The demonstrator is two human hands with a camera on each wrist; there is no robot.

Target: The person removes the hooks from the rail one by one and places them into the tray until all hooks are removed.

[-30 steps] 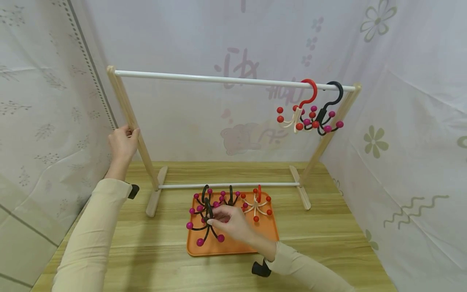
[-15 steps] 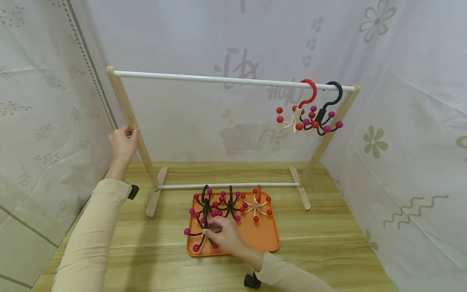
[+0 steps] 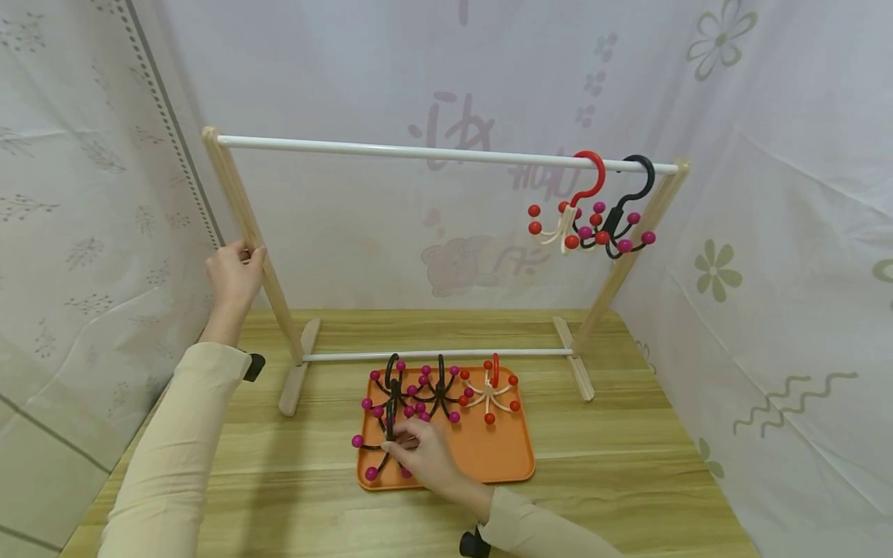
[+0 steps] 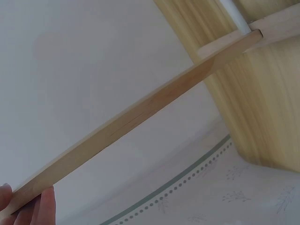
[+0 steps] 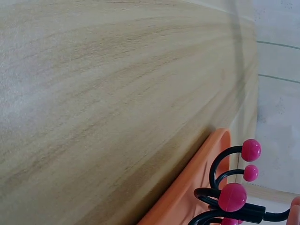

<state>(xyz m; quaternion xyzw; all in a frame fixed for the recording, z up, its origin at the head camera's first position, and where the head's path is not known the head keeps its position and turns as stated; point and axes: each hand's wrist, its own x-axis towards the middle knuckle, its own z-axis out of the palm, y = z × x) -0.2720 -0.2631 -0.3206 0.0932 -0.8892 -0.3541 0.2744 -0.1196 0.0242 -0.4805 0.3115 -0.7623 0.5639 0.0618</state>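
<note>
My left hand (image 3: 236,275) grips the left wooden post (image 3: 277,302) of a hanging rack; the left wrist view shows fingers on both sides of that post (image 4: 136,115). Over the front left of an orange tray (image 3: 498,461), my right hand (image 3: 429,459) pinches a black claw hook (image 3: 390,418) with pink ball tips. In the right wrist view this claw hook (image 5: 253,212) stands at the tray's rim, a fingertip at its stem. Behind it in the tray lie two more black claw hooks (image 3: 440,391) and a cream one with a red hook (image 3: 489,391).
A white rod (image 3: 391,149) tops the rack. At its right end hang a red-hooked cream claw hook (image 3: 570,221) and a black claw hook (image 3: 612,221). A lower white bar (image 3: 335,356) runs behind the tray on the wooden table (image 3: 614,473). Patterned cloth surrounds the table.
My right hand has moved down and slightly left with the black claw hook, lowering it toward the tray's front left. The left hand stays on the post.
</note>
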